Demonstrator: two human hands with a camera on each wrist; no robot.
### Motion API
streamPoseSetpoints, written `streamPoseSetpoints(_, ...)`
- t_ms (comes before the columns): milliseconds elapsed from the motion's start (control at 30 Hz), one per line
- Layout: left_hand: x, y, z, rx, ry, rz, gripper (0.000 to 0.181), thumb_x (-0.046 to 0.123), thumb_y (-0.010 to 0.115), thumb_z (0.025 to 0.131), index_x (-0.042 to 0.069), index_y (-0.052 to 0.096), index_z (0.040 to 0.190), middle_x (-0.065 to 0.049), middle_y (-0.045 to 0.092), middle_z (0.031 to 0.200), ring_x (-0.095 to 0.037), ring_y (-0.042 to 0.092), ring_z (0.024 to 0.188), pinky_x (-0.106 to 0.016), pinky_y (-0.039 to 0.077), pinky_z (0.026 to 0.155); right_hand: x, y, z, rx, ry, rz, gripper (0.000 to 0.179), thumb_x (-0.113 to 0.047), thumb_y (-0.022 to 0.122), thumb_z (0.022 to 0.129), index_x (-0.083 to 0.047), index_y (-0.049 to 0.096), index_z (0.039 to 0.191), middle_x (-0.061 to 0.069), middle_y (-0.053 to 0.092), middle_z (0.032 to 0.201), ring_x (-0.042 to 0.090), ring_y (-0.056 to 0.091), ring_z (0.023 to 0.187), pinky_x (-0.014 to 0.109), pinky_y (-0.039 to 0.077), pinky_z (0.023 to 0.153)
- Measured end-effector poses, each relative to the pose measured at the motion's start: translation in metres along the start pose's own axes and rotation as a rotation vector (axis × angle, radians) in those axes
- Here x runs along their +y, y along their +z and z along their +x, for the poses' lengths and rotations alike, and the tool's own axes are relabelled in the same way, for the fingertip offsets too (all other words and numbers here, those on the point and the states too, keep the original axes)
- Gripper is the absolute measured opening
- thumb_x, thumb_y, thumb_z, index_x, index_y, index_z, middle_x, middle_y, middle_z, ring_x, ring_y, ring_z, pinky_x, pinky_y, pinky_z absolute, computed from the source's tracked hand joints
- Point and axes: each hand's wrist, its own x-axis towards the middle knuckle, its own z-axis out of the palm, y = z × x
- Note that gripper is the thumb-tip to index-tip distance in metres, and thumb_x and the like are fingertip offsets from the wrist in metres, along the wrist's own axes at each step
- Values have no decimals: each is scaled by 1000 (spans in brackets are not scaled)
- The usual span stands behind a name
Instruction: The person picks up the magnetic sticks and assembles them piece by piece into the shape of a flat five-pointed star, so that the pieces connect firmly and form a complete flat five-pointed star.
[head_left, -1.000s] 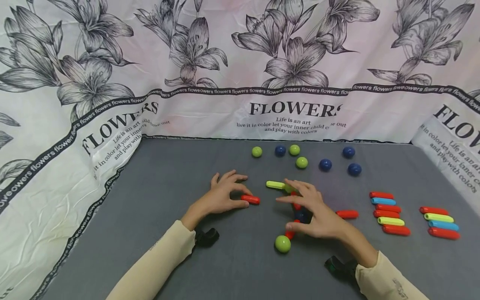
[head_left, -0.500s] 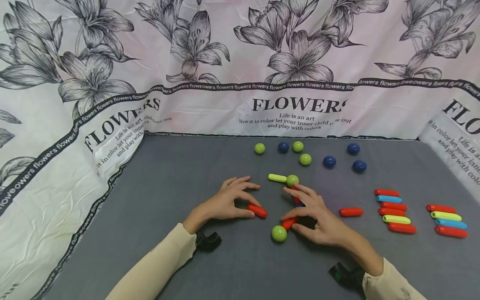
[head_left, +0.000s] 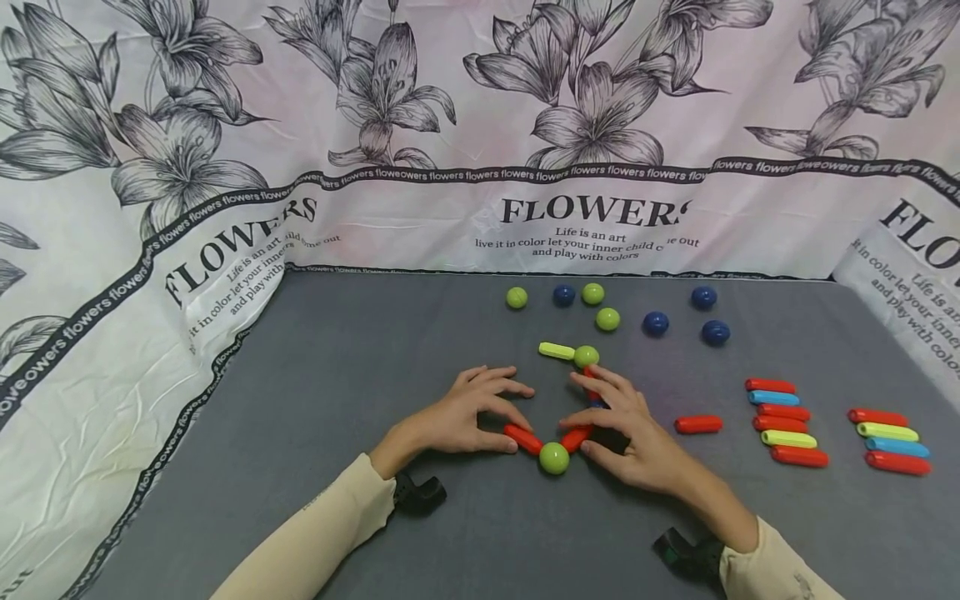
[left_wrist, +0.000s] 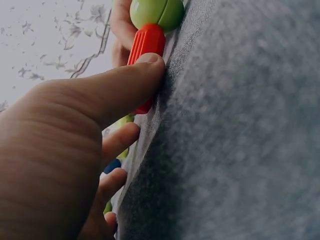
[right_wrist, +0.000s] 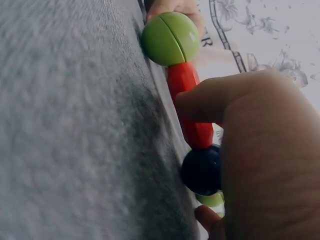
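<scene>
My left hand (head_left: 476, 412) pinches a red rod (left_wrist: 147, 42) between thumb and fingers. The rod's far end meets a green ball (head_left: 554, 458) that lies on the grey table. From the other side my right hand (head_left: 637, 429) grips a second red rod (right_wrist: 184, 80), which joins the same green ball to a dark blue ball (right_wrist: 202, 170). Beyond my right fingers the chain runs on through another red rod to a green ball (head_left: 587, 357) with a yellow rod (head_left: 557, 351) at its left. The blue ball is mostly hidden by my right hand in the head view.
Several loose green and blue balls (head_left: 656, 324) lie along the back of the grey table (head_left: 337, 350). A single red rod (head_left: 698, 425) rests right of my right hand. Further right are two stacks of red, blue and yellow rods (head_left: 785, 438). A flower-printed cloth (head_left: 420, 221) hangs behind.
My left hand has moved right and toward me with its red rod, turning it to meet the green ball. My right hand has closed on the chain's near red rod, and the near ball has shifted slightly.
</scene>
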Motion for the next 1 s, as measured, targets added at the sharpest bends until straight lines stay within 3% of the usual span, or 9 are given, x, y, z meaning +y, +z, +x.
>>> streamPoseSetpoints(167,1,1,1,23,-23,0,26,33,78,90,30,75,116,2,53,152,-26,26,156,-60,7,124,2,1,1,122,76,5,47,-7,78,85,-16,69,130,18,47,153,34,30,144,66,24,108)
streamPoseSetpoints(267,1,1,1,39,-46,0,24,32,76,92,29,74,116,2,53,152,-23,27,156,-57,9,124,4,1,1,164,98,-30,41,-9,78,86,-16,71,126,16,52,147,31,37,135,61,28,104)
streamPoseSetpoints(433,-1,2,2,68,-70,-10,23,30,76,93,28,74,115,3,54,151,-21,28,155,-54,12,124,5,-1,2,169,60,-63,25,-9,79,85,-22,79,106,9,64,129,20,44,118,45,33,96)
streamPoseSetpoints(600,-3,2,2,113,-93,-9,23,27,75,93,28,74,116,-1,53,151,-25,28,155,-57,15,120,4,-2,2,183,8,-50,28,-6,80,83,-25,79,103,3,70,116,11,48,105,31,38,89)
streamPoseSetpoints(1000,-2,1,5,131,-118,-4,25,27,75,93,28,74,117,-2,53,151,-27,28,155,-58,18,118,2,-5,2,197,20,0,29,-3,80,83,-24,78,102,1,71,113,9,52,103,24,41,88)
